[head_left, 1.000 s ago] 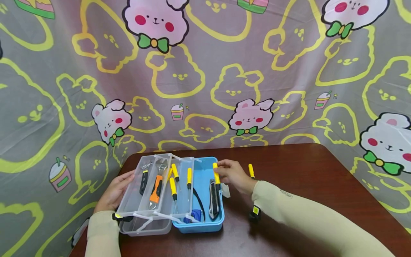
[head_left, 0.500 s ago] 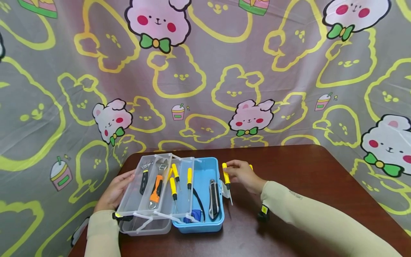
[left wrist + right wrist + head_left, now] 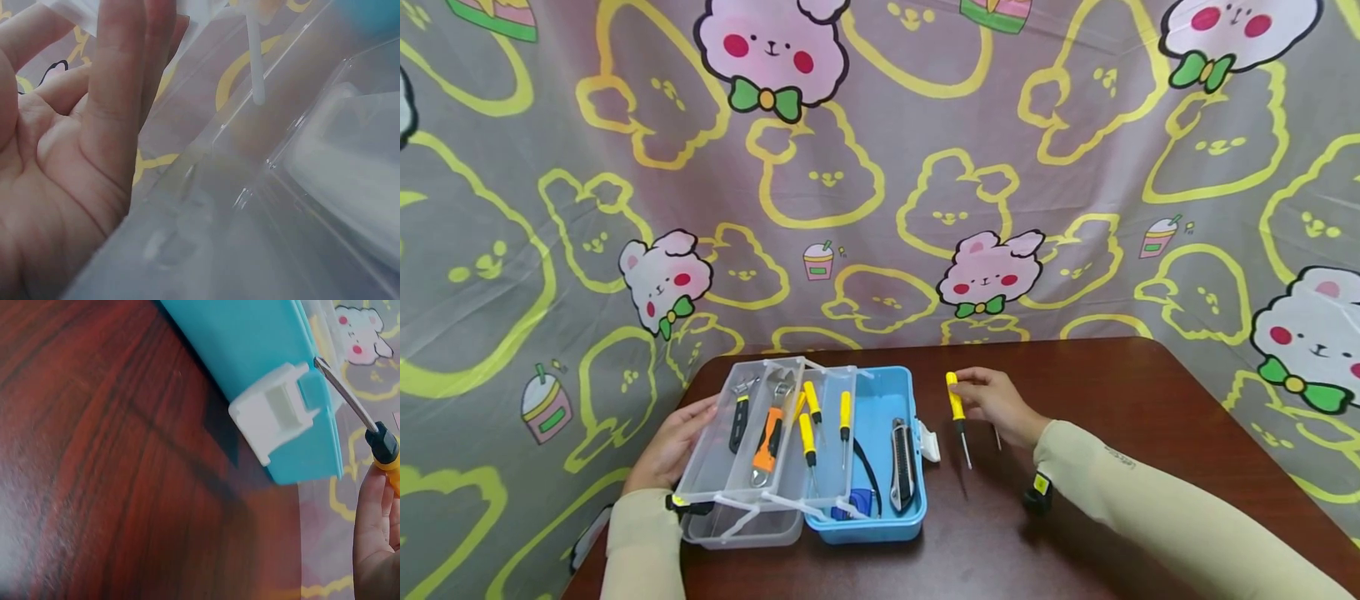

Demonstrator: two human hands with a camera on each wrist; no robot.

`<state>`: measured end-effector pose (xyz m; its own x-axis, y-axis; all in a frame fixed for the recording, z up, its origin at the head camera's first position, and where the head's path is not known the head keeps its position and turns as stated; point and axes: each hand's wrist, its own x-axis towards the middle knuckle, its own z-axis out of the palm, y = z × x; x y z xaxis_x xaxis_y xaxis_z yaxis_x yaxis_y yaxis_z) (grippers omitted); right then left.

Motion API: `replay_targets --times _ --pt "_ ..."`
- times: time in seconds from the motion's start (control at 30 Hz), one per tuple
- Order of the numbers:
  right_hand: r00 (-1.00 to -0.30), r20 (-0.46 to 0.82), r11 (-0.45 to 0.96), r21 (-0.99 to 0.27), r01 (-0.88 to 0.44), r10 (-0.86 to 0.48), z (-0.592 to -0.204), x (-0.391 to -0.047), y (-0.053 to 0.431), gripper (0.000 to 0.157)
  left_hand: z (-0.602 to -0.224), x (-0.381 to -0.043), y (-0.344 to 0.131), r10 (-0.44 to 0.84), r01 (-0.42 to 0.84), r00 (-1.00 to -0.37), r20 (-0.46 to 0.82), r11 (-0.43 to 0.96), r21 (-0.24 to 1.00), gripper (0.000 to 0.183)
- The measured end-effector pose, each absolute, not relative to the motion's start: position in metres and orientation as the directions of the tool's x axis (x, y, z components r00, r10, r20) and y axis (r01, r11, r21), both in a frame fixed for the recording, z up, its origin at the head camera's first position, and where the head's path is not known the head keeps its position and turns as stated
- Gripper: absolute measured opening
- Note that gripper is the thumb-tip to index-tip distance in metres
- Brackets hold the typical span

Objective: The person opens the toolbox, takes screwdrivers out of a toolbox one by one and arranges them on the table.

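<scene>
To the right of the blue toolbox point(image 3: 891, 527), my right hand point(image 3: 1000, 402) holds a screwdriver point(image 3: 956, 400) by its yellow handle, blade slanting down. In the right wrist view, the screwdriver's metal shaft point(image 3: 347, 395) overlaps the toolbox's rim. My left hand point(image 3: 664, 448) lies along the left side of the raised clear tray point(image 3: 703, 475), fingers straight and touching its edge. In the left wrist view the left palm point(image 3: 62, 162) faces the camera beside the clear plastic. The tray holds an orange-handled adjustable wrench point(image 3: 767, 442), a black-handled wrench point(image 3: 740, 423) and several yellow-handled screwdrivers point(image 3: 807, 433).
Inside the toolbox lie a utility knife point(image 3: 902, 465) and a blue item point(image 3: 853, 503) with a black strap. A white latch point(image 3: 929, 442) sticks out on the right side. Another metal shaft point(image 3: 997, 437) shows below the right hand, its handle hidden. A patterned curtain point(image 3: 880, 192) stands behind the table point(image 3: 1120, 433).
My right hand has carried the screwdriver rightward, from over the toolbox's right edge to over the table. The left hand and the tray have stayed in place.
</scene>
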<state>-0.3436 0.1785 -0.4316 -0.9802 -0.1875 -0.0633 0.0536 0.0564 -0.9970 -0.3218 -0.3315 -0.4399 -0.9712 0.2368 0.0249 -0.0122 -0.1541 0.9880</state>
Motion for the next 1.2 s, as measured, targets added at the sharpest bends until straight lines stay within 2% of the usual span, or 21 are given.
replay_targets --times 0.27,0.67,1.2 --pt "-0.991 -0.054 0.018 -0.998 0.052 -0.121 -0.434 -0.359 0.190 0.042 -0.440 -0.322 -0.331 0.220 -0.023 -0.975 0.010 -0.151 0.988 0.027" --pt "-0.995 -0.067 0.090 -0.994 0.059 -0.079 -0.438 -0.373 0.204 0.044 -0.439 -0.323 -0.330 0.205 -0.042 -0.979 -0.010 -0.150 0.988 0.030" --pt "-0.996 -0.076 0.085 -0.994 0.073 -0.038 -0.446 -0.386 0.225 0.046 -0.438 -0.324 -0.332 0.217 -0.045 -0.976 -0.008 -0.165 0.985 0.028"
